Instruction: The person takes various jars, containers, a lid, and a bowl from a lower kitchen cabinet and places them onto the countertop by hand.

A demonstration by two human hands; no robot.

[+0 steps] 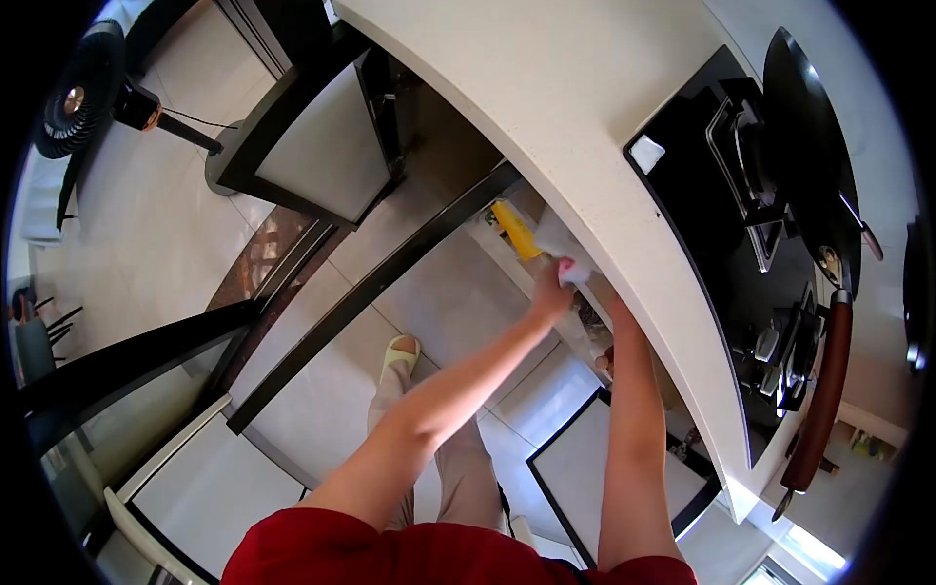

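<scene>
Left hand (552,296) is gripping a white, likely plastic bag (557,241), which could tear by snagging beneath the tabletop (546,122); right hand hidden.

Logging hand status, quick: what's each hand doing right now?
Left hand: closed on a white-and-pink item, too blurred to name.
Right hand: hidden by the countertop; cannot be told.

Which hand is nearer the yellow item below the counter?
Left, as far as shows. The left hand is close to the near end of the yellow item; the right forearm passes under the counter farther right, its hand hidden.
</scene>
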